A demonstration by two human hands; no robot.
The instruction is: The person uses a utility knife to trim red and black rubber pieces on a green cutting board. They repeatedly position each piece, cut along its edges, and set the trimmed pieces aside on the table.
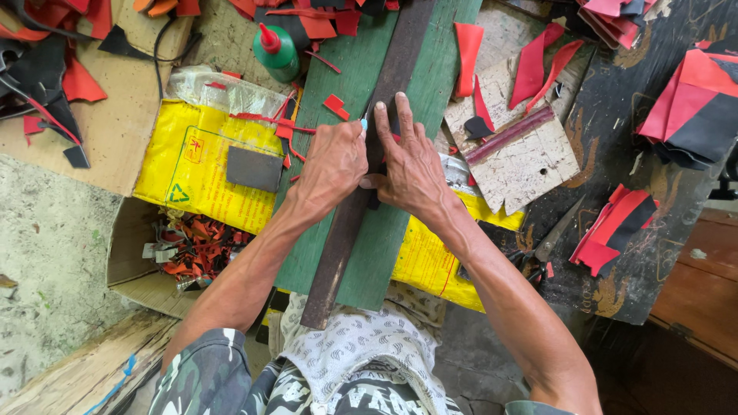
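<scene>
**Cutting along the straightedge**

Pressing flat, fingers spread, the right hand [411,165] pinned the long dark metal strip [361,192] on the green board [419,77]. The left hand [332,163] was closed round a small blue-tipped blade [364,123] at the strip's left edge. Judged mid-cut; a steady pull seemed needed. Red scraps [335,105] crowded ahead; glue bottle [276,52] stood well apart.

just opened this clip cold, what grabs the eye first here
Both hands meet at the centre: the left hand grips a small light-blue tool against a long dark metal straightedge, which the right hand presses flat onto a green board. Beneath lies a bright yellow sack, with red and black offcuts scattered around and a green glue bottle at the top.
</scene>
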